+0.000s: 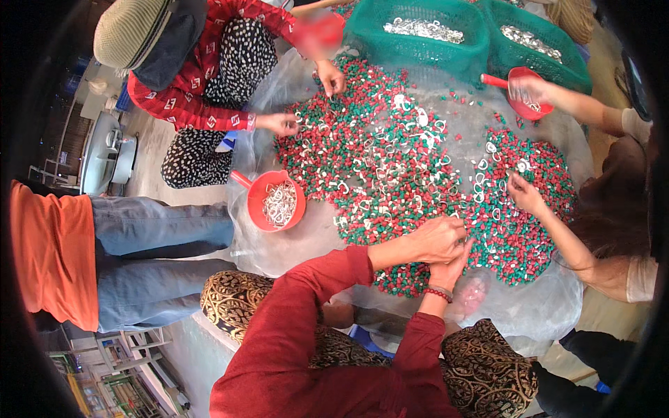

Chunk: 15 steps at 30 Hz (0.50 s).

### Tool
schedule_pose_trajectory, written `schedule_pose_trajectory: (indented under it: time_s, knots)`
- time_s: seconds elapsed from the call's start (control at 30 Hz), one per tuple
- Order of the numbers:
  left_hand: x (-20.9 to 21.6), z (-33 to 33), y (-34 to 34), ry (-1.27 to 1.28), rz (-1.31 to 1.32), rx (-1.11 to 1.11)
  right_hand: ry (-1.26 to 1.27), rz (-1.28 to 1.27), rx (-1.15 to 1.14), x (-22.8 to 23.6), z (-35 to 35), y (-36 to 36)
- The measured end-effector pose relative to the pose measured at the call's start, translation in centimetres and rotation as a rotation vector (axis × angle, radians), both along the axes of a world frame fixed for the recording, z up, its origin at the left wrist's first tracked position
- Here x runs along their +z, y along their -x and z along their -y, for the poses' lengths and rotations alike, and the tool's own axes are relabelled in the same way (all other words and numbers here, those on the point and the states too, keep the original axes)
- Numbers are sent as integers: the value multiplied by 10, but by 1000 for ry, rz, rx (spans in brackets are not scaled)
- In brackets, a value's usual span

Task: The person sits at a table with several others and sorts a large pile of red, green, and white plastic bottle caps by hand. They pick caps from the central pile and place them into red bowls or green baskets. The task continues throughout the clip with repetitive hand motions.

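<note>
Both my hands meet above the near edge of a wide heap of small red and green pellets (411,279), in which pale metal loops and rings (366,202) are mixed. My left hand (435,240) is closed, its fingertips bent together. Just below it, touching or nearly so, is my right hand (449,269), also closed, with a red bead bracelet (437,292) at the wrist. Whatever the fingers hold is too small or hidden to make out. A clear plastic bag or cup with a pinkish tint (474,287) lies right of my right wrist.
Clear plastic sheeting (320,233) spreads under the heap. A red scoop (254,202) with metal pieces sits at the left. Green baskets (418,59) stand at the back. Co-workers' hands (331,76) reach in from the far left; another person (533,198) at right holds a red scoop (519,104).
</note>
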<state>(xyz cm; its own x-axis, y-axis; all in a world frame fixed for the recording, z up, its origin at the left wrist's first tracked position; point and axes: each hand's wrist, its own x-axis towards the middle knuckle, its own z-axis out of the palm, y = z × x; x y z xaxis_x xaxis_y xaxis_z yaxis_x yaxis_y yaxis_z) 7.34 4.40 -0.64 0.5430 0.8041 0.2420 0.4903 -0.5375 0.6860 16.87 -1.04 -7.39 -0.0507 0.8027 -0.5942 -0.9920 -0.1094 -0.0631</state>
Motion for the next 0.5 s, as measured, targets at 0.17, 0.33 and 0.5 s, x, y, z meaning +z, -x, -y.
schedule_pose_trajectory:
  time_s: [0.17, 0.33, 0.5]
  knots:
    - [-23, -99, 69, 242, -82, 407, -50, -126, 123, -10, -4, -7]
    - [-101, -151, 136, 112, -362, 526, -219, -128, 130, -6, 3, 3]
    - [-107, -132, 131, 336, -335, 361, -218, -90, 102, -10, 13, -10]
